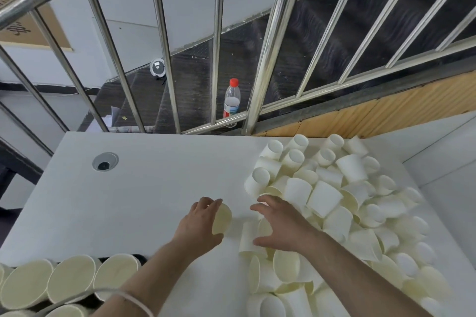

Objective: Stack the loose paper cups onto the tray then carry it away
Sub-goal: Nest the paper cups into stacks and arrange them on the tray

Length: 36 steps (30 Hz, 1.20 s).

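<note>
Matt paper cups point(322, 198) beside the right hand point(279, 224) lie on a smooth matt white table point(144, 188); beyond both hands, glossy metal railing point(273, 41).

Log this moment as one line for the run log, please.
left hand: holds paper cup | right hand: open over loose cup pile | stacked cups: bottom left | table: white

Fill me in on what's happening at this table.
A person is sorting paper cups at a white table. The left hand holds one cup, while the right hand, fingers spread, reaches over the big pile of loose cups on the right side. Stacked cups lie in rows at the near left edge. Most cups are still loose.
</note>
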Tool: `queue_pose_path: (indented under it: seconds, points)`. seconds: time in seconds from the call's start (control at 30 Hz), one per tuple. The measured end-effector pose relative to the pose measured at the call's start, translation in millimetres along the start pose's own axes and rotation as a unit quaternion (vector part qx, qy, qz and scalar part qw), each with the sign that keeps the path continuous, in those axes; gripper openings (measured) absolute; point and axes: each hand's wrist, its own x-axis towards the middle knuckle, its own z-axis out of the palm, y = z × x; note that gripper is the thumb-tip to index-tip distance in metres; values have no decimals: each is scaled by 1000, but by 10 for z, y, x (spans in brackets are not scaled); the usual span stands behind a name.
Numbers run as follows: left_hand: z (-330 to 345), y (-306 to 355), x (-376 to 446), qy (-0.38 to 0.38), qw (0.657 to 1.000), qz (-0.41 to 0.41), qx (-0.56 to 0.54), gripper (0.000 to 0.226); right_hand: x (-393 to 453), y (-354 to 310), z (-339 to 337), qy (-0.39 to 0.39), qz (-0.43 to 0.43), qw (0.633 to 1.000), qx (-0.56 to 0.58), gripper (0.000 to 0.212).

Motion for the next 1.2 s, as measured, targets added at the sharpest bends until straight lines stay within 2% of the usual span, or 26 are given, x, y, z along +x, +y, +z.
queue_pose_path:
  seconds: [0.13,0.43,0.9,1.2]
  points:
    - [41,98,-53,-2,1000,10,4,78,-70,32,80,-36,13,999,-33,78]
    - [56,90,-175,4,1000,10,5,78,-44,22,173,-31,27,998,-51,64]
    - [62,197,-147,-7,999,41,8,77,-244,-30,-6,111,36,993,-7,61]
    - [-20,243,-483,47,998,35,4,78,-509,-217,-36,160,25,987,13,66]
